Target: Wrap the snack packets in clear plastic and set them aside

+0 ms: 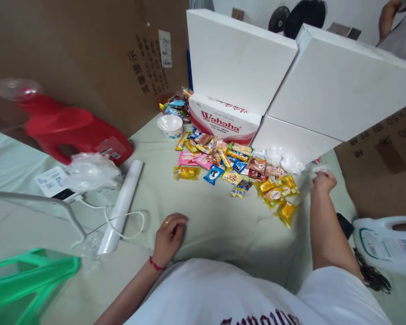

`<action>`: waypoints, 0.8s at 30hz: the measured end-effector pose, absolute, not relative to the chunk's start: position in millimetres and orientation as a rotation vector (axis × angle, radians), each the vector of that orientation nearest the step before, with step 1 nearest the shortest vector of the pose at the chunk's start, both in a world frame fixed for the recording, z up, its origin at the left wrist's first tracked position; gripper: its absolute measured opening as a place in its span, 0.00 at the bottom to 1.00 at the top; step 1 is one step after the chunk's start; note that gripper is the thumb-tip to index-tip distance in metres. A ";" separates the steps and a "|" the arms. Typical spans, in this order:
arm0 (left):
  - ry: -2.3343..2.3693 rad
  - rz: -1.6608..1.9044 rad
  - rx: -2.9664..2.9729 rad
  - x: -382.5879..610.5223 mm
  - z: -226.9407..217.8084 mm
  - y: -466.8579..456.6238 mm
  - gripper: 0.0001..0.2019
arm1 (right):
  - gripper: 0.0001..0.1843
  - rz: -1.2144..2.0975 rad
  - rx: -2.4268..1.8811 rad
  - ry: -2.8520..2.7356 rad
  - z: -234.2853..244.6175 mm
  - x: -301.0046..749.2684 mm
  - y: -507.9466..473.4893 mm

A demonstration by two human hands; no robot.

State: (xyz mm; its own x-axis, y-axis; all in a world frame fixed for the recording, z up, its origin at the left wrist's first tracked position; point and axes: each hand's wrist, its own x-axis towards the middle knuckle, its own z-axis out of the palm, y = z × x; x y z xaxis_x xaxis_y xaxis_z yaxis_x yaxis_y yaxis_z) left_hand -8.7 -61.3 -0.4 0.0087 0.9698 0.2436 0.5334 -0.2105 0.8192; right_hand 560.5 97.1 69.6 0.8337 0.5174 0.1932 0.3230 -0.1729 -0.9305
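My left hand [169,234] rests on the pale green cloth [209,216] near me, fingers curled under, with nothing visible in it. My right hand [323,180] reaches to the right end of a pile of wrapped snacks [237,167] and pinches a small white wrapper [320,169]. Yellow packets [277,196] lie just left of that hand. Crumpled clear plastic [284,160] sits beside the white boxes.
Two large white boxes [338,81] and a red-printed Wahaha box [223,119] stand behind the snacks. A white paper cup [170,126], red jug [71,131], plastic roll [122,205], cable, green basket [23,280] lie left. Cardboard walls surround; another person stands top right.
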 end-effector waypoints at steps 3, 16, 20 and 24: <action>1.390 0.954 1.523 10.7 18.5 -56.6 0.12 | 0.10 0.390 -1.673 -0.625 75.0 518.8 47.4; 0.911 0.826 0.464 119.2 34.5 4.8 0.26 | 0.24 1.535 -1.189 -0.305 43.1 290.8 -59.0; 1.117 0.976 0.722 84.3 25.2 30.2 0.15 | 0.25 1.434 -1.312 -0.477 42.5 314.6 -50.6; 1.679 1.272 1.300 36.7 36.3 104.0 0.02 | 0.24 1.179 -1.610 -0.857 27.6 328.7 -52.1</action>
